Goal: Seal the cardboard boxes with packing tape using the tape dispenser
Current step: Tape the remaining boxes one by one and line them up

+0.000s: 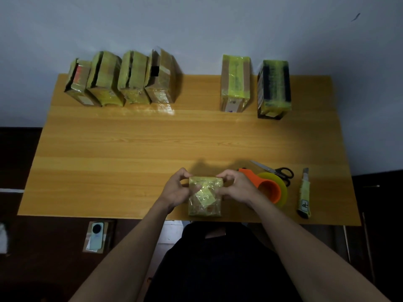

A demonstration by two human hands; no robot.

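A small cardboard box point(205, 198) wrapped in shiny yellowish tape stands at the table's near edge. My left hand point(176, 189) grips its left side, with fingers curled over the top far corner. My right hand point(236, 188) grips the right side the same way. Just right of my right hand lies the orange tape dispenser point(269, 189) with its yellow tape roll, untouched. Several boxes with open top flaps point(122, 81) stand in a row at the back left. At the back right stand two taped boxes, one brown point(234, 83) and one dark point(273, 90).
Black-handled scissors point(281, 172) lie behind the dispenser. A utility knife point(304, 194) lies near the table's right front corner. The wooden table point(130, 149) abuts a pale wall. A phone point(96, 236) sits on a low surface below the table's front edge.
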